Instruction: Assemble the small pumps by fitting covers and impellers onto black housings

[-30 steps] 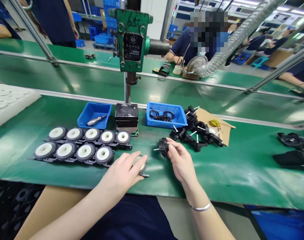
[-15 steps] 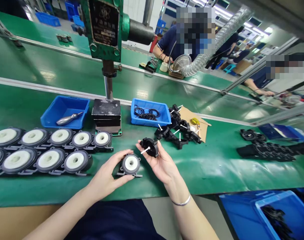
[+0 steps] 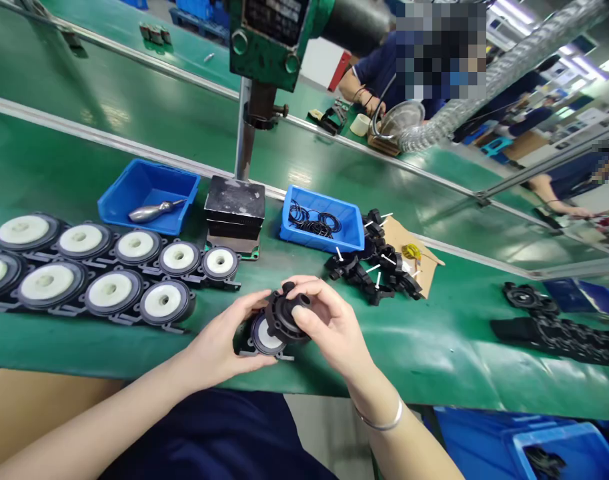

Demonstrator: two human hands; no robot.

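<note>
- The round black plastic housing with the white disc face sits at the near edge of the green table, tipped up a bit, with the left hand cupped around its left side, grip closed on it.
- The black plastic cap piece is right on top of that housing, touching it, pinched in the right hand; fingers wrapped over the top, so that grip is clamped on the cap.
- My take on doing this bit well: keep the cap square to the white face and line up the lugs before pressing, or it'll probably go on cocked.
- Just left are two rows of finished-looking black discs with white centres.
- Behind the hands is a pile of loose black caps with white pins on a scrap of brown cardboard.
- A blue plastic bin of black rubber rings and a second blue bin holding a metal tool flank the green hand press.
- More black parts lie well off to the right.
</note>
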